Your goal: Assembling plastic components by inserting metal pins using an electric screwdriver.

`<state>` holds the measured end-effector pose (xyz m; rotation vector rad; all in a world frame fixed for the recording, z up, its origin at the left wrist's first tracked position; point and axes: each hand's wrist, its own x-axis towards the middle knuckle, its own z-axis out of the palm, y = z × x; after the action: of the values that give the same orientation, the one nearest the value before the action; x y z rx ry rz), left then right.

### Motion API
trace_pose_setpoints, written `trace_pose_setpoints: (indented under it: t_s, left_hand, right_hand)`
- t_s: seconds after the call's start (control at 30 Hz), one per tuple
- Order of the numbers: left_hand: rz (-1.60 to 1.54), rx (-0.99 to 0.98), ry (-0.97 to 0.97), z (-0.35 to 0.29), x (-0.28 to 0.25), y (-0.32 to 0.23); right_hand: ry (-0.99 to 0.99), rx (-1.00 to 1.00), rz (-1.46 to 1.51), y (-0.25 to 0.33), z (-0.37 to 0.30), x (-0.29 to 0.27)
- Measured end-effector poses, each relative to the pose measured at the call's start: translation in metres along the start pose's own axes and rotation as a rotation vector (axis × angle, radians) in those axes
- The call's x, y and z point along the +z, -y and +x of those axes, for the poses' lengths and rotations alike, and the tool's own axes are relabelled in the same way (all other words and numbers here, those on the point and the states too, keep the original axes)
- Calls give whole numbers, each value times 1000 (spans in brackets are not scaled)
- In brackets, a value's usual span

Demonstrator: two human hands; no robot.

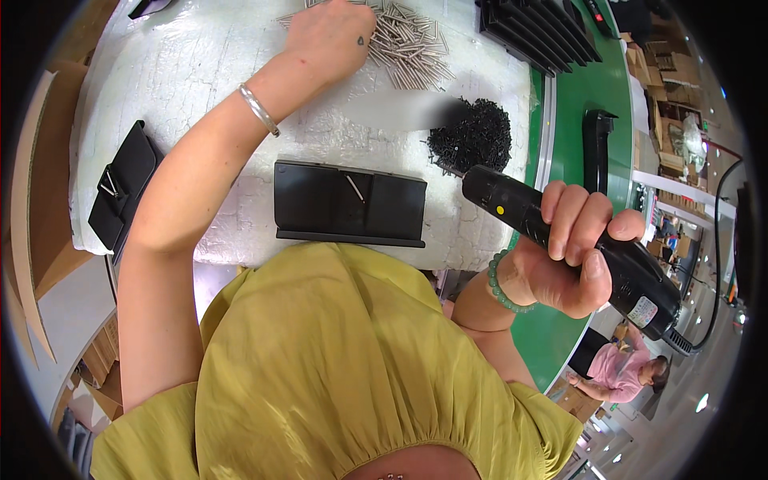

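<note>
My right hand (576,240) is wrapped round a black electric screwdriver (512,200). Its tip points left, toward a heap of small black screws (472,136). At the far edge my left hand (332,40) reaches over a pile of slim silver metal pins (408,48). The fingers of that hand are curled down out of sight, so what they grip is hidden. In front of me lies a black rectangular plastic panel (320,200) with one loose silver pin (355,187) on it. Another black panel (124,188), with metal pieces on it, lies at the left edge.
A white, wrinkled padded covering (320,144) spreads under the work, on a green table (552,336). Several black panels (540,32) stand in a row at the far right, near a black bracket-like part (598,152). A cable (716,264) trails from the screwdriver. Another person (620,368) is beyond.
</note>
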<state>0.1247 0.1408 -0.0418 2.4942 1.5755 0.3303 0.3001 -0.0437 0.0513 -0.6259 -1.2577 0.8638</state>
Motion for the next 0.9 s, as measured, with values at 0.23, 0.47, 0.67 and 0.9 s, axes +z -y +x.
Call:
trace_pose_setpoints:
  t_s: [0.23, 0.47, 0.67, 0.9]
  left_hand:
    - [-209, 11, 48, -17, -17, 12]
    - [-419, 69, 285, -46, -38, 39]
    - [-1208, -216, 412, -44, -23, 35]
    - [-817, 223, -93, -52, -19, 28]
  right_hand:
    - [-18, -8, 4, -2, -4, -1]
    - [-15, -6, 8, -6, 1, 1]
    - [6, -64, 93, -10, -1, 2]
    - [-11, 31, 11, -3, -2, 6]
